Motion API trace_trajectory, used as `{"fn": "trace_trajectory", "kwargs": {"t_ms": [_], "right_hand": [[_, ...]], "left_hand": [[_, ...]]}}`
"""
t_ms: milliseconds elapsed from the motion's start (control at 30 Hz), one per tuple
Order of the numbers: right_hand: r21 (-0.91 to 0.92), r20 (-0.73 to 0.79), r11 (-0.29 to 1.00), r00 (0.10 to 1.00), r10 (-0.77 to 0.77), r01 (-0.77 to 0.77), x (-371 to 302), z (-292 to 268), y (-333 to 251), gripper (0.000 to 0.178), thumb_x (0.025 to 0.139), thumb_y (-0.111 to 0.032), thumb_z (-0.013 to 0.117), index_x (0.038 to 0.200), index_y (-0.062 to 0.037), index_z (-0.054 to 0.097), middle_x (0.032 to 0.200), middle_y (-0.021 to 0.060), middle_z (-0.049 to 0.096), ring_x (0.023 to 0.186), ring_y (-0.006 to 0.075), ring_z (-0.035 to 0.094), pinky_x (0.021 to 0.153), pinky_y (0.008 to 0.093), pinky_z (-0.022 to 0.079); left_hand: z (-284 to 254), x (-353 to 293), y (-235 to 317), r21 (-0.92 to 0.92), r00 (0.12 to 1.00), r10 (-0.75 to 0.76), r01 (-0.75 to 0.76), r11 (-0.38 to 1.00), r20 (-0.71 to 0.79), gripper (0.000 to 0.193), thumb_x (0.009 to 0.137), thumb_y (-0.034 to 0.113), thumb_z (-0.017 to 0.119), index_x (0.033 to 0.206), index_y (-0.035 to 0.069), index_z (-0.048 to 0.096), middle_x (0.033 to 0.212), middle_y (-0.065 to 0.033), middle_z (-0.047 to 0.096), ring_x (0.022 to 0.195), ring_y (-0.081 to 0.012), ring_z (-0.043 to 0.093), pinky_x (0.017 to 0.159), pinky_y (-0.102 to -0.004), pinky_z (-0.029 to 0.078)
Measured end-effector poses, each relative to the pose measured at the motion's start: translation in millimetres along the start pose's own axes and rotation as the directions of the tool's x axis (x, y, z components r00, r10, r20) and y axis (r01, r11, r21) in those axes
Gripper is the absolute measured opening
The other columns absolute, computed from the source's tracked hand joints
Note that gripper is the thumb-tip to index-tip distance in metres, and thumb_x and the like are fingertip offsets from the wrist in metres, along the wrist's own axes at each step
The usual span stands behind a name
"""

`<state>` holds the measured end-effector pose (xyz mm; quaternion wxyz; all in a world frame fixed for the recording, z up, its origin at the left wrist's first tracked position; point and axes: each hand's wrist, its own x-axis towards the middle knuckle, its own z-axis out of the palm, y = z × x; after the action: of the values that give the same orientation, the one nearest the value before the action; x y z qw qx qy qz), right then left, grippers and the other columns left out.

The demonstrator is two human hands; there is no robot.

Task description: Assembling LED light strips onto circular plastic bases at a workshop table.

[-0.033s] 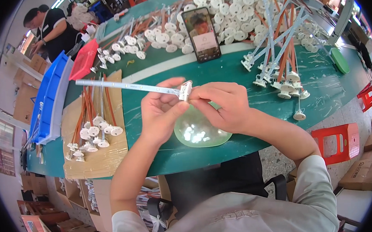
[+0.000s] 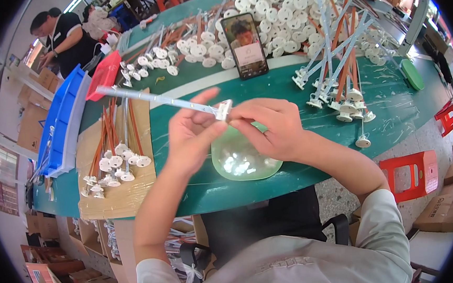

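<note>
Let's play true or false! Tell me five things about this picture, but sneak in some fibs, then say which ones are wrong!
1. The left hand holds a strip with a white end. True.
2. The right hand is holding the phone. False: the phone is beyond both hands, by the pile of white discs.
3. The bowl on the table is green. True.
4. The nearest stool on the right is blue. False: it is red.
5. Some strips with discs lie on cardboard at the left. True.
</note>
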<state>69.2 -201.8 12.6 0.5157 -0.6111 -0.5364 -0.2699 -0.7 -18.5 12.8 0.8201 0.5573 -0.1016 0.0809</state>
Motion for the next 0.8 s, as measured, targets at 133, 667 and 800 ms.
{"fn": "trace_trajectory", "kwargs": {"t_ms": [133, 667, 800], "right_hand": [[-0.128, 0.043, 0.991, 0.998, 0.042, -0.036, 20.6, -51.6, -20.2, 0.017, 0.08, 0.003, 0.07, 0.096, -0.0003, 0.065, 0.082, 0.0109, 0.068, 0.065, 0.0228, 0.066, 0.057, 0.0299, 0.052], [-0.652, -0.449, 0.176, 0.562, 0.694, -0.738, -76.0, -251.7, 62.7, 0.03, 0.084, -0.028, 0.072, 0.081, 0.0018, 0.069, 0.077, 0.0106, 0.071, 0.069, 0.0184, 0.067, 0.065, 0.031, 0.053], [-0.818, -0.316, 0.03, 0.492, 0.811, -0.575, -79.3, -258.6, 99.2, 0.032, 0.078, -0.026, 0.072, 0.077, 0.0054, 0.069, 0.074, 0.0178, 0.069, 0.073, 0.0336, 0.069, 0.064, 0.0383, 0.054]], "left_hand": [[-48.3, 11.1, 68.6, 0.606, 0.971, -0.084, 0.207, 0.768, -0.225, 0.058, 0.09, 0.007, 0.066, 0.141, -0.006, 0.041, 0.105, -0.0142, 0.071, 0.095, -0.0177, 0.068, 0.084, -0.0284, 0.052], [-159.0, -25.2, 145.8, 0.595, 0.932, 0.031, 0.256, -0.762, -0.361, 0.029, 0.081, 0.026, 0.07, 0.092, -0.002, 0.07, 0.101, -0.0216, 0.066, 0.096, -0.0404, 0.063, 0.085, -0.0487, 0.05], [-104.2, 6.5, 106.2, 0.876, 0.967, 0.21, -0.024, -0.482, 0.142, 0.027, 0.084, 0.024, 0.07, 0.095, -0.001, 0.067, 0.102, -0.0184, 0.067, 0.1, -0.0374, 0.062, 0.089, -0.0456, 0.049]]}}
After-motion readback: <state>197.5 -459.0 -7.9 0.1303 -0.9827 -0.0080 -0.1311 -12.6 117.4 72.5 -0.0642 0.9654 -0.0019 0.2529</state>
